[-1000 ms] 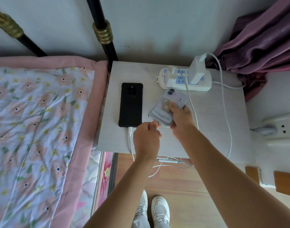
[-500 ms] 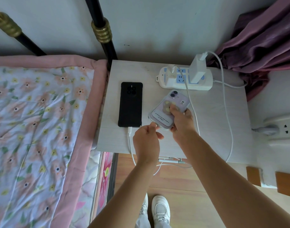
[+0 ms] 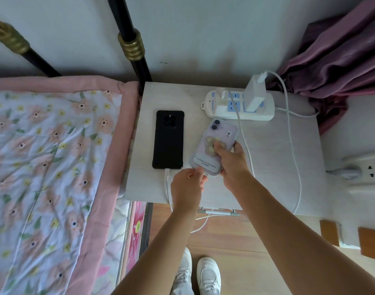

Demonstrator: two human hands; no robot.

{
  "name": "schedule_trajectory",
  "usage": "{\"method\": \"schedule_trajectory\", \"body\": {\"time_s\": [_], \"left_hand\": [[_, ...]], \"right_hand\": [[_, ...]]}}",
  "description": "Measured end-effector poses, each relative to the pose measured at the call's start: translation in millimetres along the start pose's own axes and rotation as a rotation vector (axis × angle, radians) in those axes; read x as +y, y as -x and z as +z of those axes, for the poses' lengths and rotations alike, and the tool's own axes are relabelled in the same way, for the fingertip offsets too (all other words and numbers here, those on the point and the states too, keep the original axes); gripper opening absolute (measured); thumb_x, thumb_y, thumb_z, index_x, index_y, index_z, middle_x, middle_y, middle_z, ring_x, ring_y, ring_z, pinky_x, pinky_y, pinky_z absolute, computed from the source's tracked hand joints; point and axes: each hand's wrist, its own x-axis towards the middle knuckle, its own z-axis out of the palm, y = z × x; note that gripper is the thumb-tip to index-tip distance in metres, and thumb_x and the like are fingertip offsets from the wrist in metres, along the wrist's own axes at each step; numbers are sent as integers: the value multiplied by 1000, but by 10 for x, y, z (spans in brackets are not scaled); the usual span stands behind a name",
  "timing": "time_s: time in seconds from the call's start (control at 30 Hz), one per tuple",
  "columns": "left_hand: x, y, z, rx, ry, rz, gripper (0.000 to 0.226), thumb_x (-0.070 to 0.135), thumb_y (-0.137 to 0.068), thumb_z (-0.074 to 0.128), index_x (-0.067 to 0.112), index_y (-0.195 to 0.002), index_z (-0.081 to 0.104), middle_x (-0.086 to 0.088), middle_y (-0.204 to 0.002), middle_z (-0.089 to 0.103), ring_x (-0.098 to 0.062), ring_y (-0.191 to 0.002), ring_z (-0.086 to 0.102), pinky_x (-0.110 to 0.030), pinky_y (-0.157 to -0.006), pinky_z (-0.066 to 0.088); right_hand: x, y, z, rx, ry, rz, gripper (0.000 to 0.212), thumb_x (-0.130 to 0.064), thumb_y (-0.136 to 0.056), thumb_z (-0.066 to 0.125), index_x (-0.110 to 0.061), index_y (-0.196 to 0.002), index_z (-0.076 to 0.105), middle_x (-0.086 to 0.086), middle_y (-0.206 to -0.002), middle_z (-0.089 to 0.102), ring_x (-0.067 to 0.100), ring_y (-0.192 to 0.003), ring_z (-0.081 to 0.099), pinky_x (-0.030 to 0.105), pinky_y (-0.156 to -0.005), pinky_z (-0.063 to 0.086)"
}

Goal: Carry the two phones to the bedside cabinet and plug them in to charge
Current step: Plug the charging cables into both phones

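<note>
Phones on bedside worktop (image 3: 267, 167), second one mid plug-in.
Black phone (image 3: 168, 139) lies flat, face down, white cable (image 3: 167, 184) seated. Left hand (image 3: 187, 188) pinches something at the lilac phone (image 3: 214, 145) bottom edge, likely the connector (hidden); right hand (image 3: 231, 162) grips that flower-cased phone, bracing it for insertion.

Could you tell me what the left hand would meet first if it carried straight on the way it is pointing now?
Almost at once, the near bottom edge of the lilac phone, which the right hand holds tilted over the cabinet top. The left hand is pinched just below that edge; whether they already touch is unclear.
</note>
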Motion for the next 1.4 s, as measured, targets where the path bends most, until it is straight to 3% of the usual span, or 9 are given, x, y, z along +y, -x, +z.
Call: {"method": "schedule_trajectory", "body": {"time_s": [0.13,0.27,0.4,0.63,0.73,0.83,0.97,1.3,1.4], "left_hand": [[-101,-80,-14,20,82,26,17,24,-90,63,12,-101,66,-1,-74,71,-5,-63,64,-15,-60,52],[-123,-128,-24,40,-104,128,21,26,-85,66,8,-95,64,2,-78,68,-10,-71,63,-6,-56,41],[-102,-205,-18,34,-242,259,29,36,-76,71,24,-100,61,3,-92,66,-9,-79,61,-10,-58,43],[44,-305,72,18,-524,513,75,65,-50,71,26,-112,55,12,-104,61,-14,-98,58,-30,-72,53],[89,-312,113,14,-589,520,78,53,-57,78,22,-123,50,7,-110,60,-19,-100,60,-33,-69,54],[70,-299,182,62,-706,551,77,50,-71,73,18,-135,44,-1,-132,55,-22,-117,55,-35,-83,54],[19,-316,226,87,-747,552,61,44,-80,65,18,-132,46,-5,-137,51,-22,-119,54,-35,-88,54],[-15,-329,140,65,-811,610,78,48,-80,67,18,-145,36,-4,-155,32,-20,-138,37,-31,-96,48],[-20,-332,148,63,-884,627,83,49,-75,72,10,-142,41,-13,-150,40,-25,-132,47,-32,-92,51]], "right_hand": [[16,-6,14,-16,0,-14,23,-19,-89,64,-30,-104,52,-2,-96,66,21,-84,67,35,-60,57],[-1,-17,11,-7,66,-61,22,-14,-89,64,-23,-104,51,-4,-87,63,15,-75,65,26,-55,56],[-35,-41,18,-9,189,-114,23,-14,-88,64,-21,-105,51,-8,-82,60,6,-68,60,16,-45,49],[-47,-61,59,25,434,-182,27,-20,-81,70,-29,-103,56,-6,-85,65,17,-77,65,34,-65,58],[-32,-92,69,79,546,-239,28,-27,-76,74,-31,-100,59,-5,-88,66,16,-74,64,33,-63,58],[9,-99,88,151,668,-286,25,-39,-71,74,-34,-92,60,1,-95,66,17,-74,66,31,-58,57],[24,-63,114,223,780,-302,30,-39,-76,68,-30,-104,62,4,-104,57,17,-79,59,22,-53,42],[-43,-50,119,212,933,-237,35,-36,-80,64,-26,-113,59,7,-111,45,24,-92,55,31,-66,43],[-76,-51,103,159,924,-230,35,-34,-81,63,-25,-115,58,8,-112,46,25,-94,57,31,-67,46]]}}
